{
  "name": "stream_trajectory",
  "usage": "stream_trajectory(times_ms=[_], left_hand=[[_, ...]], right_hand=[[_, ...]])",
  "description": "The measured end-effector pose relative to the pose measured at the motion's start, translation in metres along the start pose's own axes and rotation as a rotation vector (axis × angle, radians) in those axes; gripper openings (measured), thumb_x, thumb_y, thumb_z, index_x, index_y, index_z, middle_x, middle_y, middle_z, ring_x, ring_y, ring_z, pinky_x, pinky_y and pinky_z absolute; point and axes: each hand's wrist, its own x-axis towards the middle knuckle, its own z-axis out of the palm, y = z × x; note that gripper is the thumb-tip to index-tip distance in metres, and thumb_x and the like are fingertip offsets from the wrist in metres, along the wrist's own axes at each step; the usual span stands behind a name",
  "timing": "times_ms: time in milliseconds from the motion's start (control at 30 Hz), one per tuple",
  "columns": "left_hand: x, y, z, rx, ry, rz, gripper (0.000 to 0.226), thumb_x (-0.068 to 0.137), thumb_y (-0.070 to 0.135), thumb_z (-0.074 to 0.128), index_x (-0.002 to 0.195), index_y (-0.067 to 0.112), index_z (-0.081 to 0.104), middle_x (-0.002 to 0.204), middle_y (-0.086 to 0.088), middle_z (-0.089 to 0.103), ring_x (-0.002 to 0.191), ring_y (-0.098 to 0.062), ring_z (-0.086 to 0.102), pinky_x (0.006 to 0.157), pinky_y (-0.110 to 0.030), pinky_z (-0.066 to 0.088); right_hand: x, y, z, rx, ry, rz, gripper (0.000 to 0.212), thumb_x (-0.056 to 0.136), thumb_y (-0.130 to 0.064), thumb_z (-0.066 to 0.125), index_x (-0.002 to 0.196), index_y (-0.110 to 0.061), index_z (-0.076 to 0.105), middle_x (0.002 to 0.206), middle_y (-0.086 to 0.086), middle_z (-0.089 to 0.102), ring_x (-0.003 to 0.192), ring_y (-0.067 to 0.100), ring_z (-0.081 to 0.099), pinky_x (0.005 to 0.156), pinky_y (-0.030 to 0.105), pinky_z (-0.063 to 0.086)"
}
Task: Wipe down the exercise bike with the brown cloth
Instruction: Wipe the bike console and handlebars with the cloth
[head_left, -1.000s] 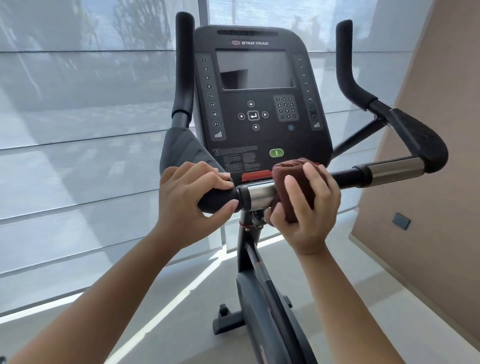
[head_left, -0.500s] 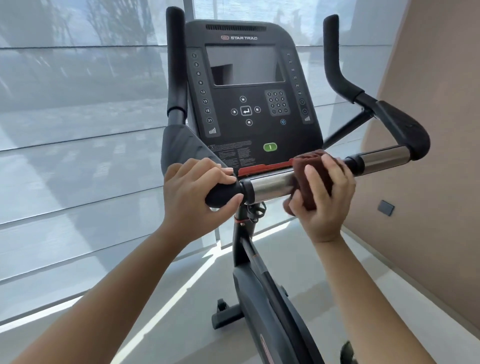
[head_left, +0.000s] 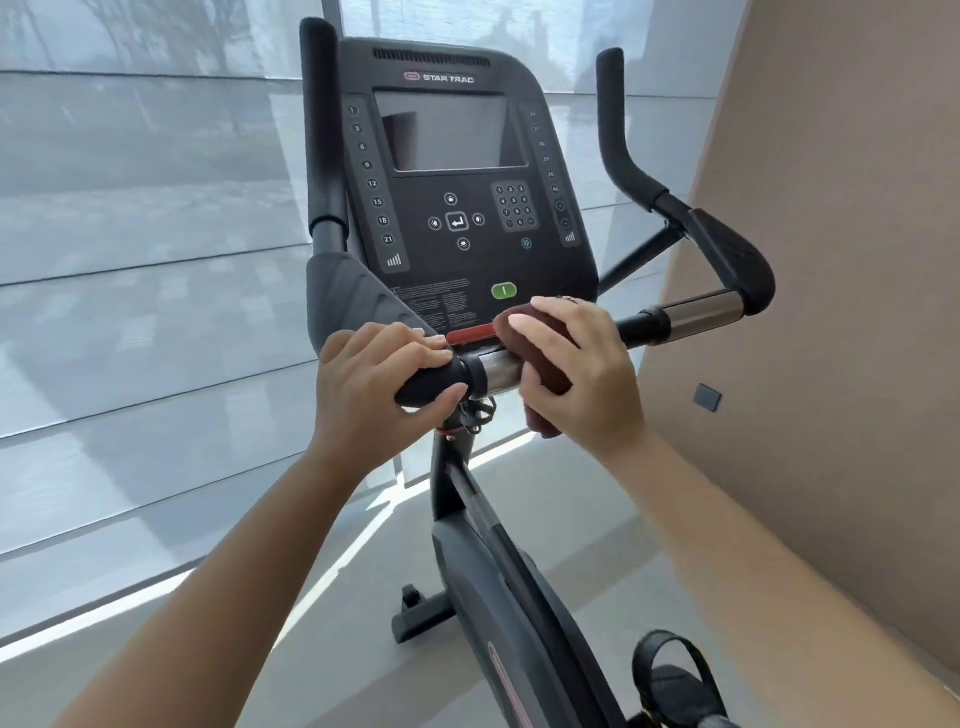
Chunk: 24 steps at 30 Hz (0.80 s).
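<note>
A black exercise bike stands in front of me with its console upright above a horizontal handlebar. My left hand grips the black foam grip on the bar's left part. My right hand holds the brown cloth wrapped round the bar, just right of a bare chrome section and below the console's red strip. The cloth's lower end hangs under the bar.
A tan wall stands close on the right, carrying a small dark plate. Large blinded windows fill the left and back. A strapped pedal shows at the bottom right. Grey floor surrounds the bike's foot.
My right hand slid the cloth right along the bar half a second ago and has now brought it back left toward the centre. My left hand kept its grip. The view dipped lower.
</note>
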Motion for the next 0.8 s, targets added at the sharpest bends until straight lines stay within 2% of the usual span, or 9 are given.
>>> stream_trajectory(times_ms=[100, 167, 300, 367, 433, 500, 633, 800], left_hand=[[0.001, 0.003, -0.001, 0.000, -0.002, -0.010, 0.026, 0.075, 0.039, 0.066, 0.082, 0.015, 0.071, 0.089, 0.003, 0.071, 0.084, -0.019, 0.064, 0.073, -0.031, 0.037], [0.001, 0.006, 0.000, 0.004, 0.019, -0.017, 0.026, 0.075, 0.038, 0.065, 0.081, 0.013, 0.071, 0.089, 0.002, 0.071, 0.085, -0.020, 0.065, 0.073, -0.033, 0.039], [-0.005, 0.034, 0.011, 0.136, 0.137, -0.103, 0.027, 0.078, 0.033, 0.066, 0.082, 0.007, 0.071, 0.091, -0.004, 0.072, 0.090, -0.024, 0.066, 0.077, -0.038, 0.044], [-0.001, 0.061, 0.025, 0.222, 0.184, -0.127, 0.027, 0.080, 0.033, 0.065, 0.086, 0.008, 0.071, 0.095, -0.006, 0.071, 0.091, -0.025, 0.063, 0.079, -0.038, 0.041], [0.012, 0.086, 0.042, 0.206, 0.171, -0.094, 0.027, 0.080, 0.033, 0.063, 0.092, 0.010, 0.071, 0.102, -0.007, 0.069, 0.098, -0.023, 0.057, 0.081, -0.037, 0.038], [0.030, 0.102, 0.055, 0.154, 0.135, -0.058, 0.026, 0.079, 0.032, 0.064, 0.094, 0.011, 0.070, 0.105, -0.007, 0.068, 0.102, -0.024, 0.057, 0.084, -0.036, 0.038], [0.047, 0.108, 0.070, 0.128, 0.031, -0.091, 0.026, 0.080, 0.029, 0.061, 0.094, 0.010, 0.071, 0.103, -0.006, 0.068, 0.097, -0.027, 0.063, 0.079, -0.038, 0.045], [0.043, 0.108, 0.081, 0.134, 0.036, -0.248, 0.015, 0.075, 0.020, 0.069, 0.087, 0.012, 0.072, 0.089, -0.001, 0.070, 0.081, -0.023, 0.063, 0.073, -0.029, 0.035]], right_hand=[[-0.002, 0.056, -0.029, -0.060, -0.095, 0.155, 0.035, 0.078, -0.007, 0.059, 0.112, -0.007, 0.064, 0.113, 0.015, 0.062, 0.101, 0.036, 0.055, 0.088, 0.047, 0.048], [-0.002, 0.085, -0.041, -0.092, -0.154, 0.189, 0.037, 0.077, -0.005, 0.061, 0.113, -0.008, 0.063, 0.114, 0.015, 0.061, 0.102, 0.036, 0.053, 0.085, 0.050, 0.049], [0.005, 0.081, -0.029, -0.026, -0.090, 0.238, 0.033, 0.078, -0.011, 0.057, 0.109, -0.008, 0.066, 0.111, 0.013, 0.064, 0.099, 0.035, 0.054, 0.086, 0.046, 0.049], [0.003, 0.068, -0.021, 0.061, -0.070, 0.229, 0.034, 0.080, -0.018, 0.052, 0.109, -0.009, 0.066, 0.110, 0.010, 0.064, 0.100, 0.030, 0.055, 0.090, 0.037, 0.046], [0.003, 0.070, -0.024, 0.123, -0.112, 0.175, 0.036, 0.079, -0.021, 0.050, 0.109, -0.011, 0.066, 0.110, 0.008, 0.065, 0.100, 0.027, 0.056, 0.091, 0.030, 0.042], [0.010, 0.089, -0.034, 0.136, -0.197, 0.128, 0.036, 0.077, -0.019, 0.053, 0.110, -0.012, 0.066, 0.109, 0.006, 0.065, 0.097, 0.026, 0.057, 0.089, 0.032, 0.046], [0.023, 0.122, -0.050, 0.086, -0.327, 0.125, 0.034, 0.074, -0.013, 0.060, 0.108, -0.016, 0.067, 0.104, 0.002, 0.065, 0.092, 0.026, 0.055, 0.080, 0.042, 0.049], [0.017, 0.094, -0.033, 0.147, -0.251, 0.057, 0.034, 0.073, -0.019, 0.056, 0.105, -0.017, 0.068, 0.102, 0.002, 0.066, 0.091, 0.025, 0.055, 0.080, 0.033, 0.048]])
